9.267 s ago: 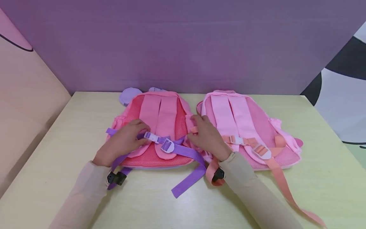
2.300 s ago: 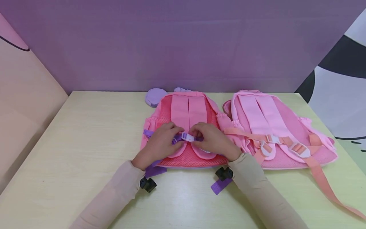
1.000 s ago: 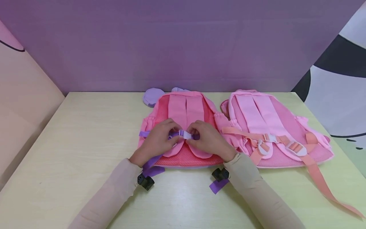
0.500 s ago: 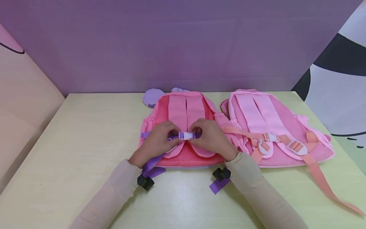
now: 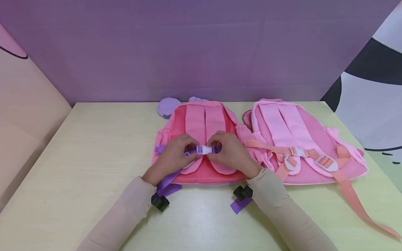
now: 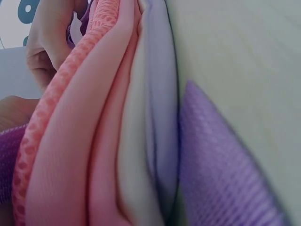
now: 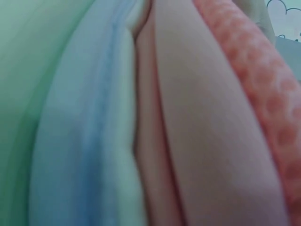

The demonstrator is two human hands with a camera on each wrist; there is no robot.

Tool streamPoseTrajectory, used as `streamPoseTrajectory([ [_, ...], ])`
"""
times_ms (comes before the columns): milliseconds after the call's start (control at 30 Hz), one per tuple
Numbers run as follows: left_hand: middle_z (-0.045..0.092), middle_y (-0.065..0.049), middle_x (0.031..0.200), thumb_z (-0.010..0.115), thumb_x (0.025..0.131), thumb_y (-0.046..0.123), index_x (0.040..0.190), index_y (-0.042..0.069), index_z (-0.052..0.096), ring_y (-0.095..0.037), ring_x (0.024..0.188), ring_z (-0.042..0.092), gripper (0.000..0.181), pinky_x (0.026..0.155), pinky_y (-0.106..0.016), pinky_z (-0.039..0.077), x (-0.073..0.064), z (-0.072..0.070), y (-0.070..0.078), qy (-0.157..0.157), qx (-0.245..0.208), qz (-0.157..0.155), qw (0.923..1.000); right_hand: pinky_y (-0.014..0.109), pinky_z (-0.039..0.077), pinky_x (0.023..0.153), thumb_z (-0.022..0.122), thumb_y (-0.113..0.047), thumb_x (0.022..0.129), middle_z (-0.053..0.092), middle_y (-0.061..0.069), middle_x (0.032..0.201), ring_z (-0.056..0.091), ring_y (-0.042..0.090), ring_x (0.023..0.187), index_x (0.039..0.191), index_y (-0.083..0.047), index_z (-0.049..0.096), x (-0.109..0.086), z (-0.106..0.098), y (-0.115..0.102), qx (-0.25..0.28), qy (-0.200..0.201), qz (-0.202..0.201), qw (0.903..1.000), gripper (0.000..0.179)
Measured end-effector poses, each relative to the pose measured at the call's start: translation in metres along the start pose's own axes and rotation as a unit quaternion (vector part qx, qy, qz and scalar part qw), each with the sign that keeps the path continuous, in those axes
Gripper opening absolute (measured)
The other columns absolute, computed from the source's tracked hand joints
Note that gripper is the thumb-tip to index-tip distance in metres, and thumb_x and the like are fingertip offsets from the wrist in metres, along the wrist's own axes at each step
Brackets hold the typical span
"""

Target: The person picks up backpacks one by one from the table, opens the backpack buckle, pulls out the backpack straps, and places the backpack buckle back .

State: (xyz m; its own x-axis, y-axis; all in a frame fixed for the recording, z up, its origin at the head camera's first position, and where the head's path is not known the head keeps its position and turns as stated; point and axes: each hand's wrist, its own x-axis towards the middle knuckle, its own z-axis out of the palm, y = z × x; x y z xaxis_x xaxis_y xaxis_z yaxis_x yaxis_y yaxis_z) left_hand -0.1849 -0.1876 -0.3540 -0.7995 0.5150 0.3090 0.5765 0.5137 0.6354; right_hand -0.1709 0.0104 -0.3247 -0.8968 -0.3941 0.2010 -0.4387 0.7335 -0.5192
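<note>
- Pinches the purple strap with the left hand, with thumb and fingers curled in just beside one end of the white buckle.
- Pinches the same strap with the right hand, likewise clamped at the buckle's other end.
- Has the white buckle between both hands, over the lower part of the shoulder straps.
- Has the coral backpack lying on the pale table, mesh back upward, with a round lilac piece poking out past its upper left.
- Has the pale pink backpack alongside on the right, touching its neighbour, with an orange strap trailing toward the near right.
- Wears beige sleeves and a black wrist camera on each arm, opposite a purple wall.
</note>
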Motion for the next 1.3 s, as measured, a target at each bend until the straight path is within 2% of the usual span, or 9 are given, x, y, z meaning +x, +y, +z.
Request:
streamPoseTrajectory([
  [433, 0.065, -0.005, 0.090, 0.077, 0.079, 0.012, 0.101, 0.004, 0.072, -0.018, 0.085, 0.059, 0.025, 0.078, -0.033, 0.050, -0.0004, 0.0043, 0.0024, 0.017, 0.035, 0.019, 0.9991, 0.024, 0.047, 0.063, 0.077, -0.009, 0.072, 0.059, 0.004, 0.076, 0.052, 0.014, 0.068, 0.082, -0.004, 0.067, -0.0004, 0.0057, 0.0052, -0.001, 0.007, -0.009, 0.9999, 0.015],
  [800, 0.066, -0.006, 0.092, 0.077, 0.078, 0.012, 0.103, 0.005, 0.072, -0.019, 0.086, 0.060, 0.026, 0.078, -0.033, 0.050, -0.0021, 0.0040, 0.0039, 0.010, 0.035, 0.002, 0.9993, 0.024, 0.048, 0.062, 0.077, -0.008, 0.071, 0.059, 0.004, 0.075, 0.052, 0.013, 0.066, 0.080, -0.005, 0.067, 0.0001, 0.0085, 0.0069, -0.003, 0.006, -0.019, 0.9998, 0.014],
  [1300, 0.065, -0.005, 0.092, 0.077, 0.078, 0.012, 0.105, 0.005, 0.072, -0.018, 0.087, 0.059, 0.028, 0.079, -0.032, 0.050, -0.0018, 0.0060, 0.0027, 0.005, 0.039, -0.008, 0.9992, 0.024, 0.048, 0.063, 0.077, -0.007, 0.072, 0.059, 0.004, 0.075, 0.052, 0.013, 0.067, 0.081, -0.005, 0.066, -0.0012, 0.0089, 0.0082, 0.008, -0.004, -0.011, 0.9999, 0.015],
])
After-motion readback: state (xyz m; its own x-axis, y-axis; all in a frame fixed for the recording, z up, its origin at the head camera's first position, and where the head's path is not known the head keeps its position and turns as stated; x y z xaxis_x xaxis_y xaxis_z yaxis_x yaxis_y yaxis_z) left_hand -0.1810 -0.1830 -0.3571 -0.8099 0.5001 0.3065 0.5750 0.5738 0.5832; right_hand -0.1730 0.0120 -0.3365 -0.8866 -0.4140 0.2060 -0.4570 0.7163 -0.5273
